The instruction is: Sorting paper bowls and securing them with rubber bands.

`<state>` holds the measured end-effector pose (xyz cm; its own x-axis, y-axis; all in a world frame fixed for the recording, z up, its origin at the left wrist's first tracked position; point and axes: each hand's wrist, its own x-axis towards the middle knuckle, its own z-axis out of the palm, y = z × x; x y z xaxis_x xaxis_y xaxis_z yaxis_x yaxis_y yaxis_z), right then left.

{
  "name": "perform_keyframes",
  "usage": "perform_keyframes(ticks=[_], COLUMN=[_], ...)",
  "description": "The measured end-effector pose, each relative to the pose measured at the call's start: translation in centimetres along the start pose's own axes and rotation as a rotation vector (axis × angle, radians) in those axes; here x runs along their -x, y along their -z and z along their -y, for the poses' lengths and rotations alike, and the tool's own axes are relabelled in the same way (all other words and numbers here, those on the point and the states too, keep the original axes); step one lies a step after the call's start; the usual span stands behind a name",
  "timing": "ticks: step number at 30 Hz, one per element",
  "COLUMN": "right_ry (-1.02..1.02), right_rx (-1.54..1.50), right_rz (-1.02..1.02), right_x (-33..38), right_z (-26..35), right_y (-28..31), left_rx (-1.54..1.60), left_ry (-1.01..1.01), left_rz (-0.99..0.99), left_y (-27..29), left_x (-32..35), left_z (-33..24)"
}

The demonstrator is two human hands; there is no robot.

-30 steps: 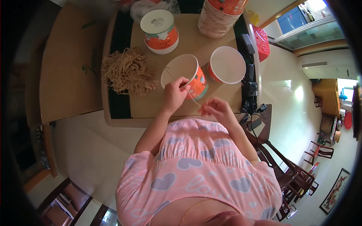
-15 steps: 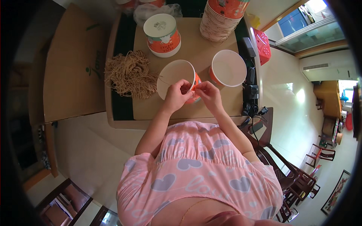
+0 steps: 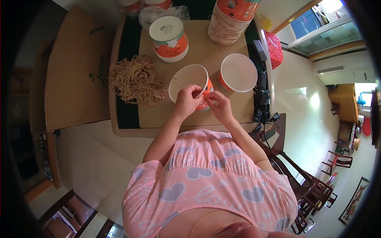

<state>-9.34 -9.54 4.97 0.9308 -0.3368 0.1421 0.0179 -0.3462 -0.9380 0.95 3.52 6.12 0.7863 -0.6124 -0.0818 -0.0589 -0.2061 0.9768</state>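
Observation:
A paper bucket [image 3: 186, 75], white inside and orange outside, is tilted in front of me with its mouth up and to the left. My left hand [image 3: 188, 102] is closed at its near right rim, pinching a thin tan cord [image 3: 177, 83] whose loose end sticks up across the mouth. Against the bucket's orange side, my right hand [image 3: 220, 107] is closed in a pinch on the cord close to the left fingertips. The fingers partly hide the cord there. Left of the bucket lies a tangled heap of tan cords [image 3: 137, 80].
Another open bucket [image 3: 239, 73] stands to the right. Behind are an upside-down bucket [image 3: 168, 39] and a tall nested stack of buckets [image 3: 228, 25] with cords hanging from it. Black adapters and cables [image 3: 262, 97] line the table's right edge. A large cardboard box [image 3: 79, 75] stands at left.
The bucket and both hands have barely moved. The cord's loose end now stands more clearly over the bucket's mouth, and the right fingers have shifted slightly. The view has moved a little.

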Motion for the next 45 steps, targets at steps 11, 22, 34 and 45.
perform_keyframes(ticks=[11, 22, 34, 45], right_ry=[-0.337, -0.406, -0.493, -0.26], right_rx=[-0.61, -0.836, -0.685, -0.14], right_rz=[0.104, 0.171, 0.273, 0.036], right_x=[-1.3, -1.1, -1.3, -0.4], right_z=[0.0, 0.2, -0.4, 0.1], right_y=[1.7, 2.4, 2.6, 1.6], left_rx=[-0.153, -0.232, -0.466, -0.472], left_ry=[-0.079, -0.211, -0.467, -0.413], left_rz=[0.046, 0.007, 0.067, 0.064], left_y=[-0.1, -0.2, 0.4, 0.1], left_x=[0.9, 0.7, 0.8, 0.9], left_z=[-1.2, -1.0, -1.7, -1.8])
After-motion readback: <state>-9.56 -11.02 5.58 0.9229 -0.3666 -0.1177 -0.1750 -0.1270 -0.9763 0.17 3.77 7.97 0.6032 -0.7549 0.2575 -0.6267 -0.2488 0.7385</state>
